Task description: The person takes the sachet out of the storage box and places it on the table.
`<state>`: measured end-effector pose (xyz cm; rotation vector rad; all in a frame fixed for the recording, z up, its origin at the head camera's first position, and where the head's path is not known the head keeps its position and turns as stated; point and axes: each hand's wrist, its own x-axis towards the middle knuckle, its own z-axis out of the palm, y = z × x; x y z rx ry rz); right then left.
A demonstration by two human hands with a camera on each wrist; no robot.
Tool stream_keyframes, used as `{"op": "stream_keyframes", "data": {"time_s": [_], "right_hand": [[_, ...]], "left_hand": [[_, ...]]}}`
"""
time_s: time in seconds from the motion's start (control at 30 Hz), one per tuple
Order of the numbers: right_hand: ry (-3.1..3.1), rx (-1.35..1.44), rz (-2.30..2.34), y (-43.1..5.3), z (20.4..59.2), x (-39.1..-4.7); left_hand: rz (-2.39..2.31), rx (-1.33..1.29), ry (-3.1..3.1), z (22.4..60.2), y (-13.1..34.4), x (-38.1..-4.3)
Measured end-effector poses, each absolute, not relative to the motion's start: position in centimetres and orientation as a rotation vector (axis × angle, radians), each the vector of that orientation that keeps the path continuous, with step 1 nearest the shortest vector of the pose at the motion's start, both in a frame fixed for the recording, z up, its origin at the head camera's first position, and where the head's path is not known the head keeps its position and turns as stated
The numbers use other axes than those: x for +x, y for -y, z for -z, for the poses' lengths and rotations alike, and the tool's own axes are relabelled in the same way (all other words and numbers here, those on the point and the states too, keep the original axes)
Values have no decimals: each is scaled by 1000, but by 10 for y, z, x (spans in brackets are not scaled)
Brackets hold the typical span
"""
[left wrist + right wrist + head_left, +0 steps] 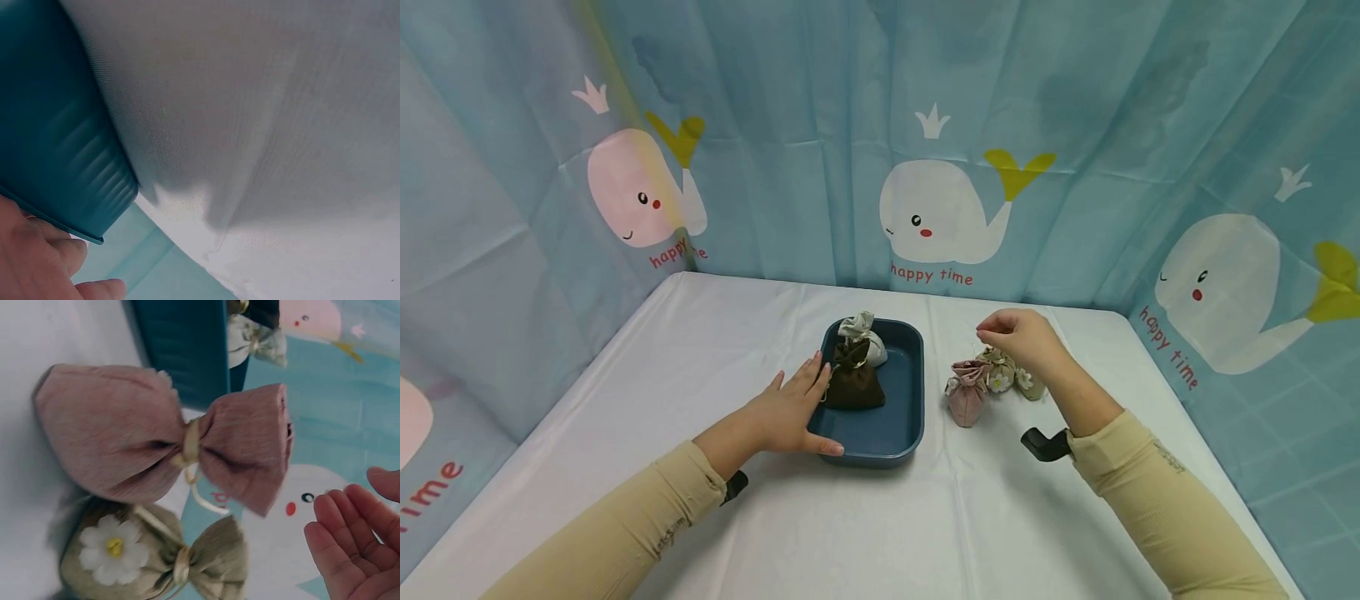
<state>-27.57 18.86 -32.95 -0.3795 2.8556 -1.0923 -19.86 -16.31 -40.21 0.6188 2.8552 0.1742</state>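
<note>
Cropped sleeves, left hand spread on blue tray, right hand with fingers loosely bent, partly hiding olive pouch

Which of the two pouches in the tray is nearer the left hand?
The dark brown pouch, close beside the left hand; the white pouch sits beyond the brown one, farther from that hand.

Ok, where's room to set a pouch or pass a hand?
Bare: right side of the blue tray, beside the brown pouch; white tablecloth in front of the tray; a narrow gap between tray and pink pouch. Crowded: tray's left, with white pouch and left hand; around green pouches by right hand.
</note>
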Motion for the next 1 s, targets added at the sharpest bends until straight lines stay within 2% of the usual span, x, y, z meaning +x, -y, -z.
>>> {"op": "stream_keyframes", "data": {"time_s": [0.4,1.0], "right_hand": [[-2817,-491,1186,-150,318,-281],[-2811,-606,1051,-90,326,-293]], "left_hand": [[-181,617,-2855,401,163,-198],[-177,614,-2862,403,163,-199]]}}
